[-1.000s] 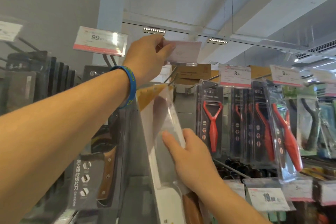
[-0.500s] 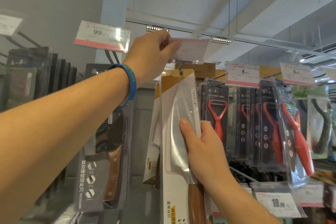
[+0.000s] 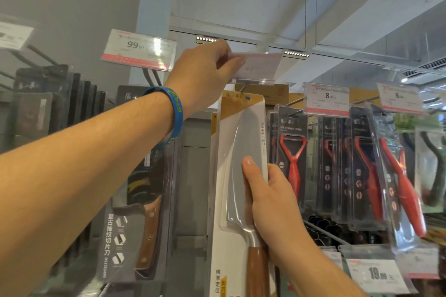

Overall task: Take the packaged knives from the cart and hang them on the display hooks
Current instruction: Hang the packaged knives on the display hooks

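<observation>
A packaged cleaver [image 3: 237, 164] with a white-and-gold card and a wooden handle stands upright in front of the display. My right hand [image 3: 270, 198] grips its right edge, thumb across the clear blister. The card's hang hole sits just below the tip of a metal display hook [image 3: 242, 86]; whether the hook passes through it I cannot tell. My left hand [image 3: 207, 72], with a blue wristband, pinches the hook's price tag [image 3: 257, 66] and holds it tipped up. The cart is out of view.
Dark packaged cleavers [image 3: 135, 212] hang at the left under a 99 price tag [image 3: 138, 49]. Red peelers [image 3: 292, 154] in clear packs hang close on the right under 8.90 tags [image 3: 325, 101]. A 19 price tag [image 3: 376, 273] sits lower right.
The packaged cleaver has turned face-on and risen until its hang hole reached the hook's tip. My left hand has kept the price tag lifted.
</observation>
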A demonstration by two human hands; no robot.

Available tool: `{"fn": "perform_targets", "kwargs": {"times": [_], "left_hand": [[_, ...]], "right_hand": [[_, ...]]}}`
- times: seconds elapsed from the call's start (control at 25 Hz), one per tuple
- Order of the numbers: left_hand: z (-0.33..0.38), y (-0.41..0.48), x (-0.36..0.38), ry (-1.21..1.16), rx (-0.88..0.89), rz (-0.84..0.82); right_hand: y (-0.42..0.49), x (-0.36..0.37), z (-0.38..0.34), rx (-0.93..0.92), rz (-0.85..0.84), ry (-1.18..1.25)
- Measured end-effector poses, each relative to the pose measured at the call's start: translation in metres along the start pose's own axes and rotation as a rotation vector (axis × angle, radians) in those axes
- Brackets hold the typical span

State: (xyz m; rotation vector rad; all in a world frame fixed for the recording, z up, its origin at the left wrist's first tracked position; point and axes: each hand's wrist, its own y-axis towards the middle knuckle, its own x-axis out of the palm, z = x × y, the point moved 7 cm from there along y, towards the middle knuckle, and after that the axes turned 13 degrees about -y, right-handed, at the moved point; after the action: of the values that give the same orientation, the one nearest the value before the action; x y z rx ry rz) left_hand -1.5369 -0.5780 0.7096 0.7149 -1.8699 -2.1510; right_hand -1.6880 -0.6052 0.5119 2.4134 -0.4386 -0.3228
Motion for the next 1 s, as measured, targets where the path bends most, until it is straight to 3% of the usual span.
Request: {"fn": "perform_targets", "kwargs": {"times": [0.36,0.6,0.92,1.0], "left_hand": [[0.005,-0.002,0.001,0.019,0.038,0.004],[0.002,-0.004,-0.002,-0.004,0.036,0.004],[0.002,-0.003,-0.002,-0.043,0.009,-0.003],[0.003,-0.001,-0.003,-0.036,-0.012,-0.003]], "right_hand": [[-0.007,0.017,-0.018,0.032,-0.074,-0.05],[-0.006,-0.002,-0.013,0.066,-0.012,-0.027],[0.005,-0.01,-0.022,0.259,-0.154,-0.092],[0.016,-0.001,-0.024,0.221,-0.15,-0.164]]}}
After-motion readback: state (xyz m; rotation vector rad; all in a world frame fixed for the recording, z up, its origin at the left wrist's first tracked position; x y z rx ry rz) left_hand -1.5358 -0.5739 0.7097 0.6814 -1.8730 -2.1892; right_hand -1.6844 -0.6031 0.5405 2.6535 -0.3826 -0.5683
